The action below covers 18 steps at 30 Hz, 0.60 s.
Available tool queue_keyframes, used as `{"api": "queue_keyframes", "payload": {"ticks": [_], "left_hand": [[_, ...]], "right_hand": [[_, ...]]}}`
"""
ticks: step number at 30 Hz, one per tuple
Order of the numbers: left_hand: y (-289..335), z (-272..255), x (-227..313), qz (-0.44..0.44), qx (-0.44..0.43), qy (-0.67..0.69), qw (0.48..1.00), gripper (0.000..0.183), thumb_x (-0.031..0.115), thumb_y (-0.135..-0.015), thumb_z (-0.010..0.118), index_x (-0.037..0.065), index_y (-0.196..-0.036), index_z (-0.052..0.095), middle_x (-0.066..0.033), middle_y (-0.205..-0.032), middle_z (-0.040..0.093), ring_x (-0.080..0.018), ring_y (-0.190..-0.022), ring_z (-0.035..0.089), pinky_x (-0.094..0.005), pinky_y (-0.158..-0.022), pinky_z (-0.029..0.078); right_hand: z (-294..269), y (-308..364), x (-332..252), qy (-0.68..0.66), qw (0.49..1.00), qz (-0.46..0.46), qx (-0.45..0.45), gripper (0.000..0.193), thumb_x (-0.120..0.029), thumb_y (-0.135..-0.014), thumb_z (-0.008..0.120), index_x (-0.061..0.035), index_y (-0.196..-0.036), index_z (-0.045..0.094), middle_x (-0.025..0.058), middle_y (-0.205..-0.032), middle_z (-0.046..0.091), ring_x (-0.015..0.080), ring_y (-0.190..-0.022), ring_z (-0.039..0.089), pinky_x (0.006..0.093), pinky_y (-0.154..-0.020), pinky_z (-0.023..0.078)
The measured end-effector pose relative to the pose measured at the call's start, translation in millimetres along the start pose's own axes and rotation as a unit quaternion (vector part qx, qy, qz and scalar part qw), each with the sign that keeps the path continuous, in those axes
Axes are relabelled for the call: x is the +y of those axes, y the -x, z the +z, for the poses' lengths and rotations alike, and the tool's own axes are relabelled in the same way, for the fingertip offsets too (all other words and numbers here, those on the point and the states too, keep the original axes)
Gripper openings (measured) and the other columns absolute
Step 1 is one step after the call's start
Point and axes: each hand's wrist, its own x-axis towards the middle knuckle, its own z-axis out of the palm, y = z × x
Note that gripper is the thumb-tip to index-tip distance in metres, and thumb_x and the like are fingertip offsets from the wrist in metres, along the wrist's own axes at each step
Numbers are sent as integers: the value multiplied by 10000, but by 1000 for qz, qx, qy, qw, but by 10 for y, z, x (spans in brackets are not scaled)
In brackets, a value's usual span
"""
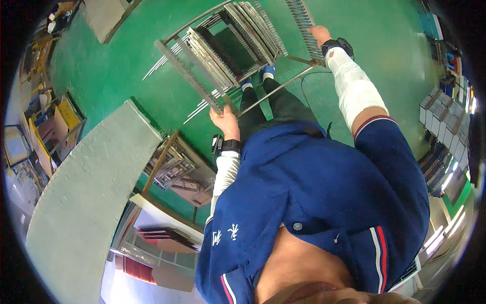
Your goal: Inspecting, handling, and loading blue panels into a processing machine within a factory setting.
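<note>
In front of my legs stands a metal rack [190, 77] with upright posts and ridged, comb-like rails. My left hand [224, 122] is closed around the lower end of its left bar. Farther out to the right, my right hand [320, 36] grips a ridged rail [302, 23] on the rack's right side. Between the posts sit rows of stacked metal slats [210, 60], tightly packed. Thin light rods [200, 107] stick out at the rack's left. White sleeves cover both forearms, and each wrist has a dark band.
Green floor [385, 30] surrounds the rack, and a thin dark cable lies on it to the right. A long grey tabletop [91, 182] stretches along my left. Under and beside it are shelves with frames and boards [174, 162]. Stacked grey-white items [445, 114] stand at far right.
</note>
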Motion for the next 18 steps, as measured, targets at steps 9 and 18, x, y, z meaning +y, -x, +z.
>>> {"api": "queue_keyframes", "payload": {"ticks": [9, 18], "left_hand": [[-135, 95, 250, 107, 14, -188, 976, 392, 62, -690, 665, 9, -1062, 554, -176, -1118, 502, -345, -1039, 442, -415, -910, 349], [-692, -310, -88, -70, 6, 54, 996, 198, -37, -717, 592, 24, -904, 572, -22, -826, 568, -147, -732, 522, -282, -684, 419]], "right_hand": [[481, -752, 580, -247, 964, 88, -33, 417, -306, -822, 588, 24, -1076, 566, 125, -1085, 601, 258, -819, 613, 395, -675, 474], [-33, -352, -558, -342, 937, 68, 7, 349, -262, -801, 629, 46, -950, 560, 136, -872, 581, 246, -794, 541, 383, -696, 425]]}}
